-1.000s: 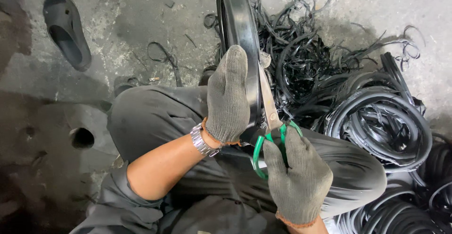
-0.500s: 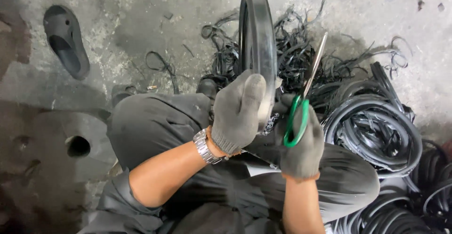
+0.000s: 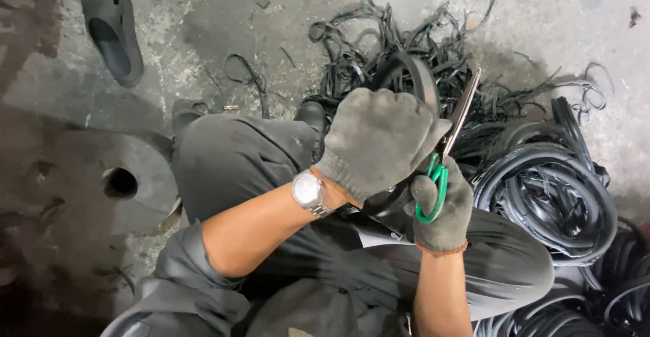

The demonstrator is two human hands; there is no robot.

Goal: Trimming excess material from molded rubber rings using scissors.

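My left hand (image 3: 376,140), in a grey knit glove with a silver wristwatch (image 3: 309,192) at the wrist, is closed over the near edge of a black rubber ring (image 3: 414,79) held upright over my lap. My right hand (image 3: 443,208), also gloved, grips green-handled scissors (image 3: 448,149) whose blades point up along the ring's right side. Most of the ring is hidden behind my left hand.
A heap of thin black rubber trimmings (image 3: 379,39) lies on the concrete floor ahead. Stacked black rubber rings (image 3: 548,195) sit at my right. A dark sandal (image 3: 112,29) lies at the upper left. A round hole (image 3: 120,182) shows in the floor at left.
The ring has been tilted and lowered, so less of it rises above my left hand. The scissors went from lying against the ring to pointing up beside it. The view moved closer.
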